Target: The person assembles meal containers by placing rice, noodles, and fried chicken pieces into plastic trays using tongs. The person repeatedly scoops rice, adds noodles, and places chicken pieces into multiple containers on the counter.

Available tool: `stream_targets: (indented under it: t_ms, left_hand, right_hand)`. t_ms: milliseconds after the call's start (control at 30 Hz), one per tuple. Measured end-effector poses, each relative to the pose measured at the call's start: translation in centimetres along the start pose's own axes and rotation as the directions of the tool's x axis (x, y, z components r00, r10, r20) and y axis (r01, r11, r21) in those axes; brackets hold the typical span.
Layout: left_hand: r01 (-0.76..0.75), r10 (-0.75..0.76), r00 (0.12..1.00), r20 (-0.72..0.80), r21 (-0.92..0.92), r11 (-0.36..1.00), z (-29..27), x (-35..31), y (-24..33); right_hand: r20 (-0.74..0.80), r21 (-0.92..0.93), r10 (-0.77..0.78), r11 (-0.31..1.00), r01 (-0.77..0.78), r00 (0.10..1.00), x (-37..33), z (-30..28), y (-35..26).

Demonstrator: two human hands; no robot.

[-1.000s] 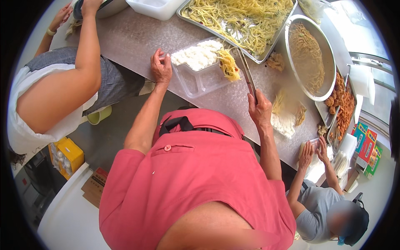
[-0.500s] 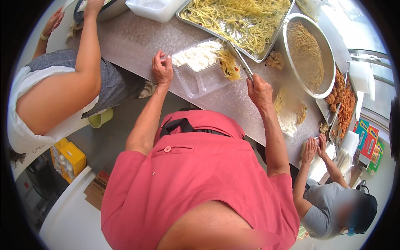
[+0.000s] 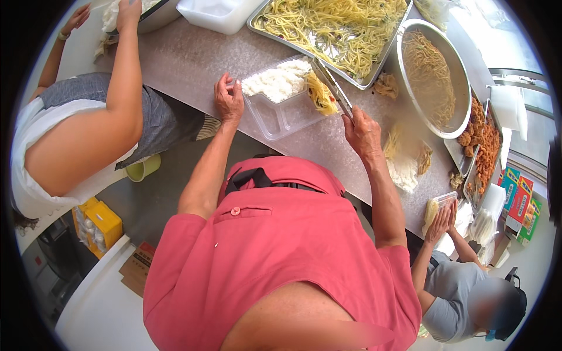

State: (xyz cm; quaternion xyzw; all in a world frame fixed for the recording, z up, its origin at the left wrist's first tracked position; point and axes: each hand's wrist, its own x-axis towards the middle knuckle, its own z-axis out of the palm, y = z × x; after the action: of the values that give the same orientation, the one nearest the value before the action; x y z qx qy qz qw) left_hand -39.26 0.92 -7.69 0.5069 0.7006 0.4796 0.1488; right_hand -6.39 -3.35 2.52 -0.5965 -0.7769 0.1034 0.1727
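A clear plastic meal container (image 3: 270, 124) with compartments lies near the table's edge. White rice (image 3: 280, 81) fills its far left part, and a clump of yellow noodles (image 3: 321, 96) sits in its right side. My left hand (image 3: 229, 100) grips the container's left rim with bent fingers. In my right hand (image 3: 362, 133) is a pair of metal tongs (image 3: 336, 89), their tips at the far end of the noodles. Beyond the container stands a metal tray (image 3: 249, 24) of the same yellow noodles.
A big metal bowl (image 3: 404, 70) of brown noodles stands right of the tray, before fried food (image 3: 483, 146). Upper left is a white plastic tub (image 3: 213, 14). Co-workers flank me: a bent arm (image 3: 126, 76) at left, hands (image 3: 443, 223) with a filled container (image 3: 432, 212) at right.
The tongs have shifted slightly left, and their two arms now show apart. My left hand keeps its place. At right, the co-worker's filled container has come into sight beside their hands.
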Motion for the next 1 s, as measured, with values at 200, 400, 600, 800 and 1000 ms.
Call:
stream_targets:
  t_ms: [200, 400, 600, 800, 1000]
  left_hand:
    - [0.005, -0.005, 1.000, 0.001, -0.035, 0.999, 0.3, 0.2, -0.4]
    - [0.242, -0.210, 0.965, 0.158, -0.224, 0.944, -0.2, 1.4, -2.2]
    - [0.210, -0.124, 0.937, 0.327, -0.243, 0.947, -0.3, 3.1, -0.8]
    - [0.227, -0.111, 0.909, 0.402, -0.251, 0.941, -0.3, 3.3, -0.8]
    - [0.338, -0.191, 0.876, 0.443, -0.281, 0.898, -1.3, 0.2, 0.3]
  right_hand:
    - [0.047, -0.015, 0.055, 0.998, -0.055, 0.997, 0.3, 0.3, 0.0]
    - [-0.125, 0.170, 0.153, 0.977, -0.131, 0.980, -1.8, -2.9, 0.6]
    - [-0.051, 0.158, 0.256, 0.956, -0.246, 0.965, -6.4, -3.9, 1.2]
    - [-0.007, 0.173, 0.262, 0.951, -0.257, 0.965, -8.2, -2.2, 1.3]
    - [0.040, 0.065, 0.093, 0.993, -0.096, 0.995, -6.3, -1.6, 2.3]
